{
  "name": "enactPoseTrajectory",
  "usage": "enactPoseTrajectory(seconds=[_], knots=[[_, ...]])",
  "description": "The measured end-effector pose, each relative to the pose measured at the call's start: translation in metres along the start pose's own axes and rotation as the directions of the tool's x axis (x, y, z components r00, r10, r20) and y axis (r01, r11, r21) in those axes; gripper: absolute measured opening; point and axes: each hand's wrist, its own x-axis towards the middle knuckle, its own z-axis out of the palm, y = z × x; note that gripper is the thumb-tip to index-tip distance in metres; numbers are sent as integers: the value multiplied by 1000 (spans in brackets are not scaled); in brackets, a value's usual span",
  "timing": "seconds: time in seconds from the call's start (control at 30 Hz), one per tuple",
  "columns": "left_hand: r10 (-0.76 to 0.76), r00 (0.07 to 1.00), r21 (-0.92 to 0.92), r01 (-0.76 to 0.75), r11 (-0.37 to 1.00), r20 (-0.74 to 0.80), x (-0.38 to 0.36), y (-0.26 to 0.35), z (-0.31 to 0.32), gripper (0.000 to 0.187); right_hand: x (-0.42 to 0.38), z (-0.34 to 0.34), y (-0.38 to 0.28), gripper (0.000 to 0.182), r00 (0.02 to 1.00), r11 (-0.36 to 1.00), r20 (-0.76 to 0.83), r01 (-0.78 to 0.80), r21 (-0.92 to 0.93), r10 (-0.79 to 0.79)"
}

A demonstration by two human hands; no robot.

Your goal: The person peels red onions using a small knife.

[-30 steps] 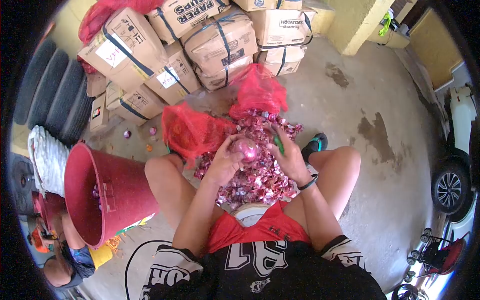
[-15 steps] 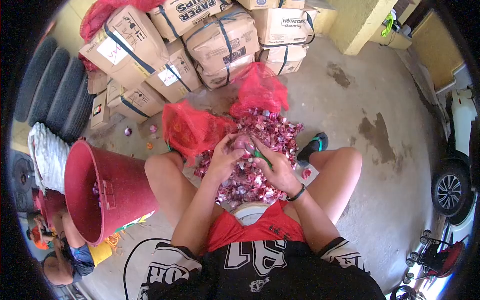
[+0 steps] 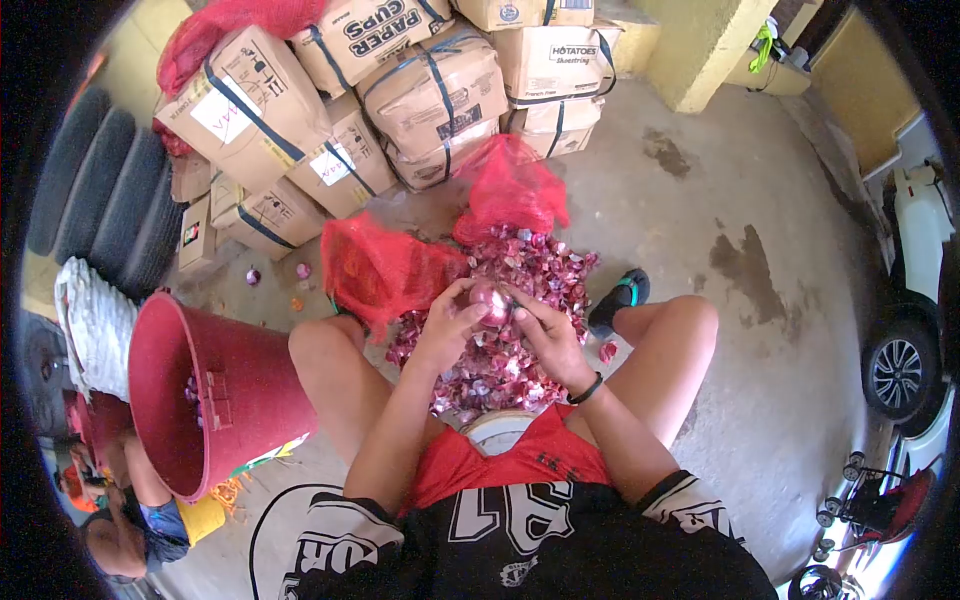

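A shiny red onion [image 3: 491,303] is gripped in my left hand [image 3: 450,325], its fingers curled round the left side. On the onion's right side my right hand [image 3: 548,340] is closed, fingertips and thumb at the onion. The green-handled knife seen in this hand a moment earlier is now almost wholly hidden by the fingers. Below both hands a heap of onion skins [image 3: 490,372] covers the floor between my legs. Two red mesh sacks, the left one [image 3: 385,270] and the right one [image 3: 512,195], lie at the heap's far edge.
A large red tub [image 3: 255,385] with some onions inside stands at my left. Strapped cardboard boxes [image 3: 435,95] are stacked ahead, beside several tires [image 3: 100,180]. Another person [image 3: 125,530] sits at lower left. A stroller [image 3: 880,515] and a car wheel [image 3: 897,375] are at right.
My right hand has turned, and the green knife handle has dropped out of sight behind its fingers. More of the onion's smooth face now shows. The camera view has shifted slightly.
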Motion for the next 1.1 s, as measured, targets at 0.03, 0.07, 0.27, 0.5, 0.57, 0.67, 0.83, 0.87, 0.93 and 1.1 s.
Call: enactPoseTrajectory(seconds=[0.03,0.07,0.27,0.5,0.57,0.67,0.83,0.87,0.93,1.1], knots=[[-29,1000,-71,29,997,-3,-1,5,3,47,0,0,0,42,999,993,21,-29,117,27],[-52,999,-122,52,991,7,0,10,4,49,0,0,2,42,998,970,46,-62,233,53],[-78,995,19,80,997,-69,2,9,4,54,-2,0,11,43,990,910,113,-118,398,80],[-70,992,-35,74,997,108,0,6,-4,55,17,-21,12,43,988,888,-26,-123,443,150],[-41,988,-61,50,997,147,2,7,-2,56,24,-24,15,43,983,898,-89,-105,428,158],[-18,989,-113,35,993,145,0,9,0,56,37,-28,55,43,971,960,-138,-158,232,194],[4,1000,-106,-3,994,13,0,1,0,53,27,-7,32,54,978,972,-209,-64,-227,16],[-1,999,-108,-4,994,-39,1,0,1,51,22,-4,28,57,979,963,-198,-12,-270,-44],[-13,989,-116,-4,993,-146,0,0,5,48,4,11,-7,55,978,951,-173,57,-304,-114],[-7,986,-98,-10,995,-169,0,0,10,41,3,15,-8,53,991,922,-18,118,-370,-135]])
